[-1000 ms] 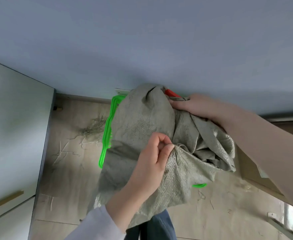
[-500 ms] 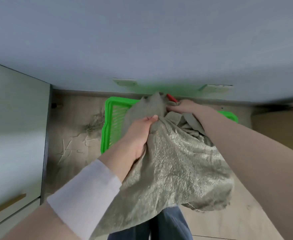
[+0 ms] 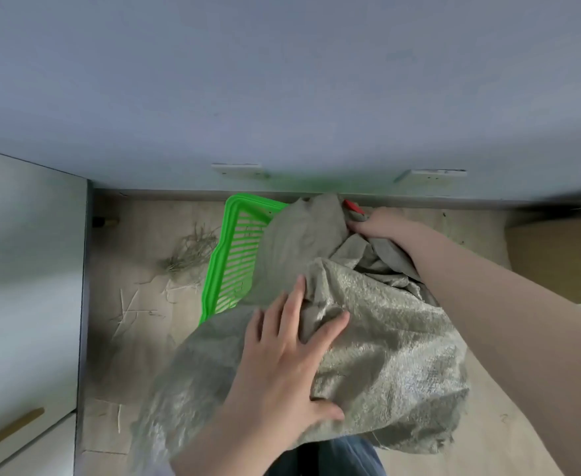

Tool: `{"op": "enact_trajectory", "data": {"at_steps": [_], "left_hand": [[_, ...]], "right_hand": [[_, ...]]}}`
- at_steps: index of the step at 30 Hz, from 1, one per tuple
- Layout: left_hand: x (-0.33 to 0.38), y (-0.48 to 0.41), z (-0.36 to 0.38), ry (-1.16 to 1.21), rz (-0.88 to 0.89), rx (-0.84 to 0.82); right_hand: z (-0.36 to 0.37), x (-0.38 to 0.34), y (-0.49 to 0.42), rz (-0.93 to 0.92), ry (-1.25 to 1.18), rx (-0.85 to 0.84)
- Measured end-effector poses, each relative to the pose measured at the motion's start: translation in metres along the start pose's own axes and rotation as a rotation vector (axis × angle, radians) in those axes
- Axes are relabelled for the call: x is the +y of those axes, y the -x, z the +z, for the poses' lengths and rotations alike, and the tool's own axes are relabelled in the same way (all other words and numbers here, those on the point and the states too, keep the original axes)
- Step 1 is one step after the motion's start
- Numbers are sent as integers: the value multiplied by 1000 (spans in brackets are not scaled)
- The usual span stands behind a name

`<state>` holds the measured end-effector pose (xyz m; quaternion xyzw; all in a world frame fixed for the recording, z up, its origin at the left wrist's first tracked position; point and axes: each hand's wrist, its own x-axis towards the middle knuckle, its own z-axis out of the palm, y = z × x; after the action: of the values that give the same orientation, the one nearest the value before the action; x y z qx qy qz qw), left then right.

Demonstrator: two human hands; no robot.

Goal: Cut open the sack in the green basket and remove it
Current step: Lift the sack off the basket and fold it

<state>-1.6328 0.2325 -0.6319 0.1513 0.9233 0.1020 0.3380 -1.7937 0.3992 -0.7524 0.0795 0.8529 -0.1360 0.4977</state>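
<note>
A crumpled grey-green woven sack (image 3: 385, 338) bulges over the green slatted basket (image 3: 213, 266) on the floor and spills toward me, hiding most of the basket. My left hand (image 3: 282, 365) lies flat on the sack's near side with fingers spread and nothing gripped. My right hand (image 3: 381, 228) is closed on the bunched far top of the sack, by the wall. A small red object (image 3: 352, 207) pokes out just beyond those fingers; what it is cannot be told.
A grey cabinet (image 3: 24, 269) with a wooden handle (image 3: 7, 431) stands at the left. Straw scraps (image 3: 189, 252) litter the floor beside the basket. Two white outlets (image 3: 239, 169) sit low on the wall. A cardboard box (image 3: 557, 255) is at the right.
My left hand has let go of its pinch near the sack's top, come back toward me and spread flat on the cloth. The sack sags lower, uncovering more of the basket's left side.
</note>
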Motion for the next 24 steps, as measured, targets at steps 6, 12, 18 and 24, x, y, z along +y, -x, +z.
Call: {"op": "enact_trajectory", "data": {"at_steps": [6, 12, 18, 24], "left_hand": [[-13, -15, 25, 117, 264, 372], [5, -18, -28, 192, 251, 541], [20, 43, -68, 300, 120, 379], [22, 47, -70, 366, 9, 240]], "right_hand": [[3, 12, -2, 8, -59, 3], [-16, 9, 20, -21, -67, -14], [-15, -2, 78, -136, -58, -117], [11, 17, 83, -94, 7, -45]]}}
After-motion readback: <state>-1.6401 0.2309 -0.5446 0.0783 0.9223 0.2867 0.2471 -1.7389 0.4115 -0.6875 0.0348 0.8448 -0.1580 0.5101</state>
